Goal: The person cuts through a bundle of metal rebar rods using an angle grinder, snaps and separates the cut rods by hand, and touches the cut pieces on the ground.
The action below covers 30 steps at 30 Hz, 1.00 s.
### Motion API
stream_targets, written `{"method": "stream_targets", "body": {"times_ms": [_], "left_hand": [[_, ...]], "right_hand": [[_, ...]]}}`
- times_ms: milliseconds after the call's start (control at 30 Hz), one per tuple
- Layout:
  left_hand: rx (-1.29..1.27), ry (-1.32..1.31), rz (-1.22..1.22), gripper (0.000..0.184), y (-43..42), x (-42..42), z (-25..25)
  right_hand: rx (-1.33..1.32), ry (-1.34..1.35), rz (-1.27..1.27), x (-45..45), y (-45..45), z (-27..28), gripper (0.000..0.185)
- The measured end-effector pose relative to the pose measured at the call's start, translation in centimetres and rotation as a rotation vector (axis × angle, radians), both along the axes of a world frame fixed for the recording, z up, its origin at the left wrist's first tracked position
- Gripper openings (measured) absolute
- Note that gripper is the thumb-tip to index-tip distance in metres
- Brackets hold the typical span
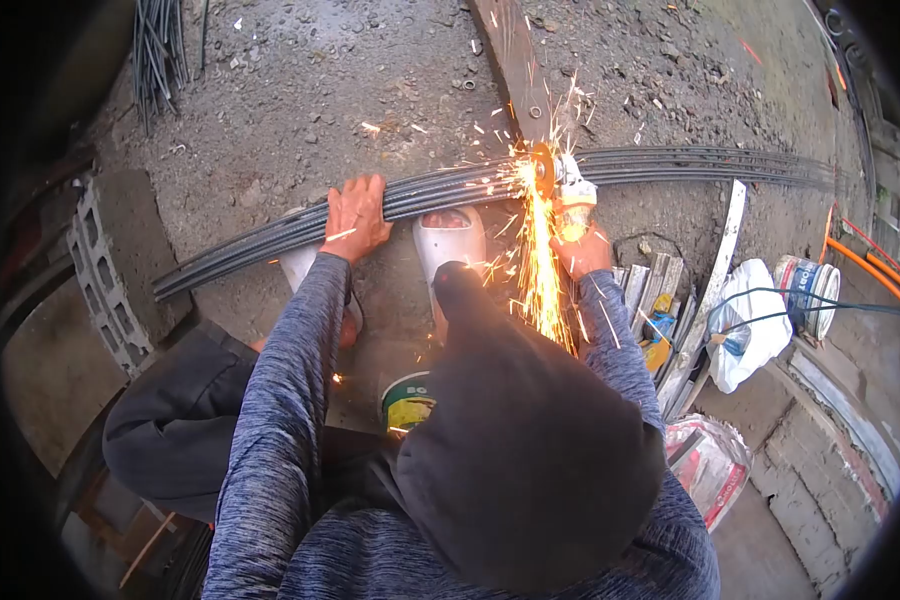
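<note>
Rods (440, 192) in curled left hand (359, 216)

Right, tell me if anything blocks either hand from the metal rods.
Nothing visible blocks the left hand: it lies directly on the metal rods. Between the right hand and the rods is the angle grinder it holds, sparks flying.

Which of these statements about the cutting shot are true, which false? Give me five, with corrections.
1. The left hand is on the bundle of long dark metal rods. True.
2. The right hand holds a hammer. False: it holds a power grinder with an orange round disc.
3. Orange sparks stream from the disc toward the person. True.
4. Both hands are on the grinder. False: only the right is.
5. The white plastic bag lies to the person's left. False: the bag is to the right.
</note>
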<state>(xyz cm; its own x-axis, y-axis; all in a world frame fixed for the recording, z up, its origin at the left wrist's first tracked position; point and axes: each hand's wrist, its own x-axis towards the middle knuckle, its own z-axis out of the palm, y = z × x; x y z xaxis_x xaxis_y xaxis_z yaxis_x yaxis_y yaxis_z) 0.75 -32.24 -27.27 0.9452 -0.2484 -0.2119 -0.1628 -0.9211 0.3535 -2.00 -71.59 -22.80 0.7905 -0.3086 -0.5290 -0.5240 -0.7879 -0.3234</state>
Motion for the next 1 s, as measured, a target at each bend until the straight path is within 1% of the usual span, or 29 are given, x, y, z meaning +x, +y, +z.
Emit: {"method": "stream_targets", "body": {"times_ms": [33, 133, 233, 333, 467, 567, 633, 733, 800, 833, 867, 967, 1000], "left_hand": [[0.006, -0.009, -0.002, 0.044, 0.0, 0.0, -0.1], [0.009, -0.019, -0.001, 0.046, 0.2, -0.2, -0.3], [0.009, -0.014, -0.001, 0.046, 0.2, -0.1, -0.3], [0.005, -0.019, -0.001, 0.045, 0.1, -0.2, -0.2], [-0.009, 0.014, 0.006, 0.044, 0.1, -0.1, -0.3], [-0.005, 0.002, 0.008, 0.042, 0.0, -0.1, 0.2], [-0.008, -0.002, 0.008, 0.040, 0.1, 0.0, 0.0], [-0.006, 0.001, 0.008, 0.038, 0.1, 0.0, -0.2], [-0.009, -0.003, 0.008, 0.037, 0.1, 0.0, -0.2], [-0.014, -0.009, 0.009, 0.037, 0.1, -0.1, -0.1], [-0.020, -0.016, 0.009, 0.037, 0.1, -0.1, -0.1], [-0.006, 0.023, 0.011, 0.041, 0.1, -0.1, 0.1], [-0.001, 0.031, 0.013, 0.041, 0.1, -0.1, 0.1]], "right_hand": [[-0.005, 0.016, 0.009, 0.3, 0.0, -0.2, 0.057], [0.012, 0.025, -0.085, 1.2, 0.7, -0.2, 0.056], [0.030, -0.059, -0.042, 1.7, 1.6, 1.0, 0.055], [0.051, -0.040, -0.089, 2.0, 1.4, 0.5, 0.054], [0.028, -0.036, -0.012, 1.6, 0.4, -0.5, 0.051], [0.014, -0.054, -0.004, 1.5, 1.3, 1.2, 0.050], [0.011, -0.074, 0.018, 1.2, 1.0, 1.0, 0.050], [0.138, -0.126, -0.001, 0.5, 0.5, 0.4, 0.050], [0.076, -0.059, 0.012, 0.1, -0.3, 0.0, 0.050], [0.045, -0.026, 0.018, -0.2, -0.9, -0.5, 0.051], [0.126, -0.107, 0.087, -1.3, -2.4, -2.5, 0.051], [0.105, -0.047, 0.034, -1.4, -1.3, -0.3, 0.052], [0.092, -0.057, 0.017, -1.7, -1.1, -0.4, 0.052]]}}
